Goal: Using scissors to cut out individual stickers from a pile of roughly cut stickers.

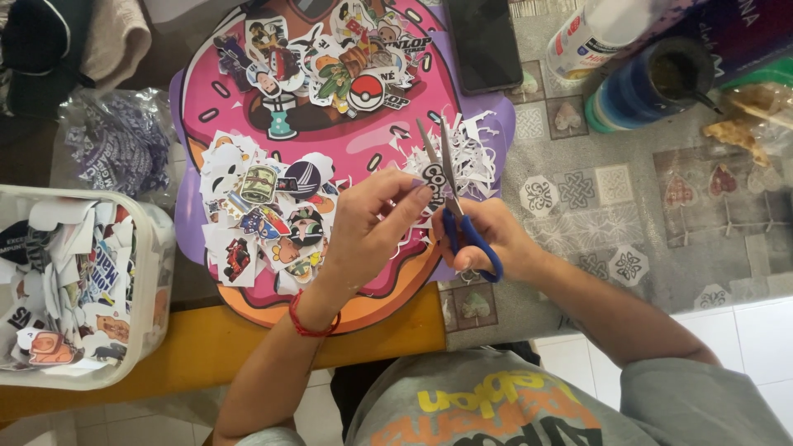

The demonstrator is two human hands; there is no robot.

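My right hand (491, 239) grips blue-handled scissors (450, 194), blades pointing away from me and slightly apart. My left hand (372, 223), with a red cord bracelet on the wrist, pinches a small black-and-white sticker (432, 175) right at the blades. Both hands hover over a large doughnut-shaped pink and orange mat (363, 140). Several cut-out stickers (264, 215) lie in a heap on the mat left of my left hand, with more (330, 58) at its far side. White paper trimmings (475, 157) are piled just beyond the scissors.
A white plastic tub (144, 272) full of stickers stands at the left, a clear bag (116, 144) behind it. A dark phone (483, 41), a spray can (595, 29) and a blue tape stack (644, 87) sit at the far right on a patterned tablecloth (628, 198).
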